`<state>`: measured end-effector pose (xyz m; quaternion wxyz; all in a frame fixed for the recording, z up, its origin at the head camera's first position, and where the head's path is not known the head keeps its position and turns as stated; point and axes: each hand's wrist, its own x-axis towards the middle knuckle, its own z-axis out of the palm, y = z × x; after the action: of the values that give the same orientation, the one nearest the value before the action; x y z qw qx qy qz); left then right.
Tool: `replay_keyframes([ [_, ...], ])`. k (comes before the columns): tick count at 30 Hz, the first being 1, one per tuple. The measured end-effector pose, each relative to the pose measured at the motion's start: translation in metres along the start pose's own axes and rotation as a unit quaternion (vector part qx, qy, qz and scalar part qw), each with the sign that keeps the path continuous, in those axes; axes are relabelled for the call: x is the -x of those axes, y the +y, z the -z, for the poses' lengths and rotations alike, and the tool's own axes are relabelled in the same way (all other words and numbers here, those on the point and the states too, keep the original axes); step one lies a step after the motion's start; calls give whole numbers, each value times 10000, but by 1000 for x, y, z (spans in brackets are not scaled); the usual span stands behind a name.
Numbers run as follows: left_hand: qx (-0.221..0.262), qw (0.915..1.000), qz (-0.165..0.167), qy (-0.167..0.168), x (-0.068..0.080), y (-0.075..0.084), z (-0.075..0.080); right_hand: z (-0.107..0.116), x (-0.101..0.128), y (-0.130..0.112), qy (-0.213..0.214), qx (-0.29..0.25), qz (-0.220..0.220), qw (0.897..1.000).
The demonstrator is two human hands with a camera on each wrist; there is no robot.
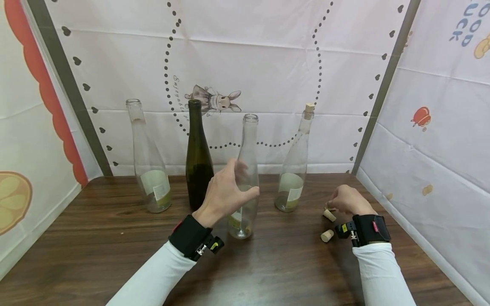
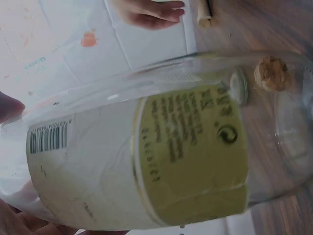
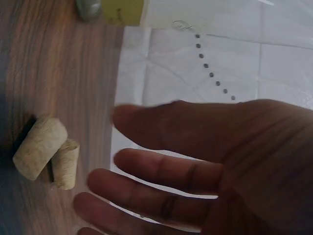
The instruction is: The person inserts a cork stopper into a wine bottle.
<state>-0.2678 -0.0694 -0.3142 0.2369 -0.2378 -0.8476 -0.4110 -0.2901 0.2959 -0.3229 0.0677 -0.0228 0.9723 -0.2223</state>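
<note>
My left hand (image 1: 226, 189) is around a clear glass bottle (image 1: 249, 146) that stands upright, its thumb extended and fingers spread behind the glass. Whether the hand presses on the glass is unclear. The bottle's white-and-green label (image 2: 195, 156) fills much of the left wrist view. My right hand (image 1: 350, 200) hovers by some loose corks, thumb and fingers apart with nothing between them in the right wrist view. One cork (image 1: 329, 215) lies just under its fingertips; another cork (image 1: 327, 236) lies nearer the front.
At the left stand a clear bottle (image 1: 151, 170) without a cork and a dark green bottle (image 1: 199, 170). Right of the middle bottle is a clear bottle (image 1: 292, 178) with a cork (image 1: 309, 109) in its mouth. Printed white cloth (image 1: 268, 76) encloses the wooden table (image 1: 95, 246).
</note>
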Motion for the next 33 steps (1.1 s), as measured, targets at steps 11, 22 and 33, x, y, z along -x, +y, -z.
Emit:
replay_keyframes([
  [11,150,9993,-297,-162,13,16,-2,-16,-7,5,-323,7,-107,9994],
  [22,304,9970,-703,-147,20,21,-10,-22,-13,9,-368,81,-51,9993],
  [33,310,9936,-1066,-224,28,15,-13,-28,-15,14,-491,-283,-224,9981],
])
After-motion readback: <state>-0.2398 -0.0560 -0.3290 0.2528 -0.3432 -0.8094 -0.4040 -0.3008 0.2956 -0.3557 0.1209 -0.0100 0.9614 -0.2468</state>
